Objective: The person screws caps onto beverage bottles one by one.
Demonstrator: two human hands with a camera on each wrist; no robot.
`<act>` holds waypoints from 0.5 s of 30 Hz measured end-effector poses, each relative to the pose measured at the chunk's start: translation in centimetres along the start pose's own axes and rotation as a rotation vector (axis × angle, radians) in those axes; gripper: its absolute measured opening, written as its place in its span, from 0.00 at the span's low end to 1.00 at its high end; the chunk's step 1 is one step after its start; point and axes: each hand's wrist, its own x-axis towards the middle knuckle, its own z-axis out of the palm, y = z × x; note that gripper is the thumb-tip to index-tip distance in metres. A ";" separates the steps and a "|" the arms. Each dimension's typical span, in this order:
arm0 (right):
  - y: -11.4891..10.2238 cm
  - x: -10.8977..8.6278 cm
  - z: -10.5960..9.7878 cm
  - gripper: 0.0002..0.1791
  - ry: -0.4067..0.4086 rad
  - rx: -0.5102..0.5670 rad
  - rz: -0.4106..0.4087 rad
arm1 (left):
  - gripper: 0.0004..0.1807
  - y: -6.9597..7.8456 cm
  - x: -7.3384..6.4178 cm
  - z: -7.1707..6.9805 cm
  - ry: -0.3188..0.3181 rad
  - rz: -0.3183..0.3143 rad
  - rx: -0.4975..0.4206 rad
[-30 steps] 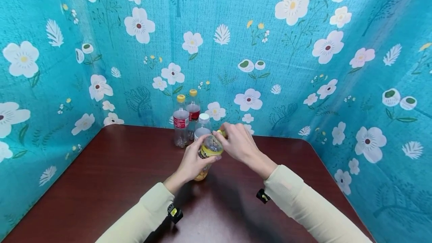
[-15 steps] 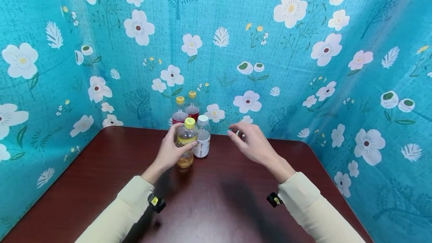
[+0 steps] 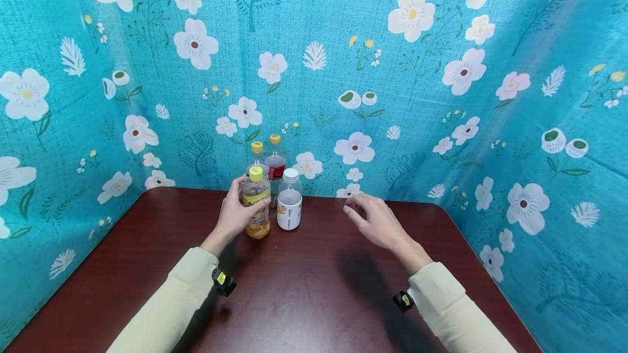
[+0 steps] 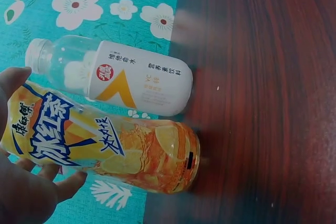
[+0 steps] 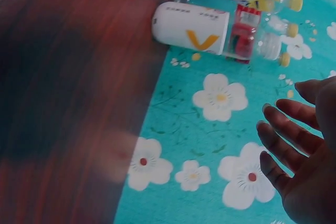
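My left hand (image 3: 233, 212) grips an iced tea bottle (image 3: 258, 225) with a yellow cap and yellow label, standing upright near the back of the table. In the left wrist view, the thumb and fingers wrap the upper part of the iced tea bottle (image 4: 142, 153), which has an orange lower label with lemon slices. Just right of it stands a clear drink bottle (image 3: 289, 212) with a white cap and white label. Farther right, my right hand (image 3: 380, 223) hovers over the table with relaxed fingers; the right wrist view shows nothing in the right hand (image 5: 302, 145).
Behind the iced tea are two clear soda bottles with yellow caps; one soda bottle (image 3: 276, 170) shows a red label, the other soda bottle (image 3: 257, 156) is mostly hidden. A blue floral cloth (image 3: 314, 97) borders the dark red table (image 3: 304, 287) at back and sides.
My right hand has left the yellow cap and moved right, away from the bottle. My left hand has carried the iced tea bottle left and set it upright beside the white-labelled bottle.
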 end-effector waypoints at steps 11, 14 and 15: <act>2.2 -1.1 -0.7 0.14 0.045 -0.129 -0.012 | 0.60 -0.1 -0.4 -1.6 0.025 0.091 0.195; 3.4 -1.4 -0.3 0.20 0.085 -0.265 -0.093 | 0.61 -0.2 -1.3 -2.8 0.050 0.168 0.327; 3.7 -1.5 -0.1 0.22 0.091 -0.309 -0.121 | 0.60 -0.4 -1.7 -3.3 0.057 0.208 0.390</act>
